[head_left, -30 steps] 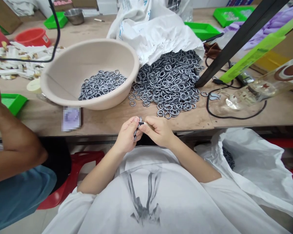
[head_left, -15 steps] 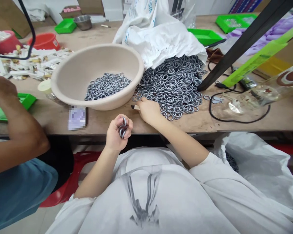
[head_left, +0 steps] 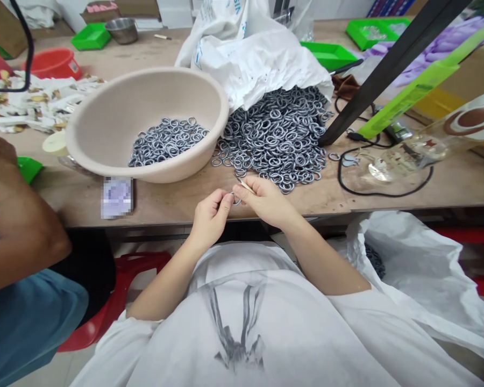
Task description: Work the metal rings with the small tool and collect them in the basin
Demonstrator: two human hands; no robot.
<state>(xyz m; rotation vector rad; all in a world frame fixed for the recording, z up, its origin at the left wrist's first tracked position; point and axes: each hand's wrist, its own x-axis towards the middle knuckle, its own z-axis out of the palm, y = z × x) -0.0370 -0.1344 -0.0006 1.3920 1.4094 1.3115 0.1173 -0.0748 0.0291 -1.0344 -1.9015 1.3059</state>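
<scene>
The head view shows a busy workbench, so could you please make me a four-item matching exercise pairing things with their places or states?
Things
1. Beige basin
2. Single ring
3. Metal bowl
4. Thin pale tool

Places or states
A. In the right hand alone
B. Beside a green tray at the back left
C. Partly filled with grey rings
D. At the fingertips, between the left hand and the right

Right pairs: 1-C, 2-D, 3-B, 4-A
</scene>
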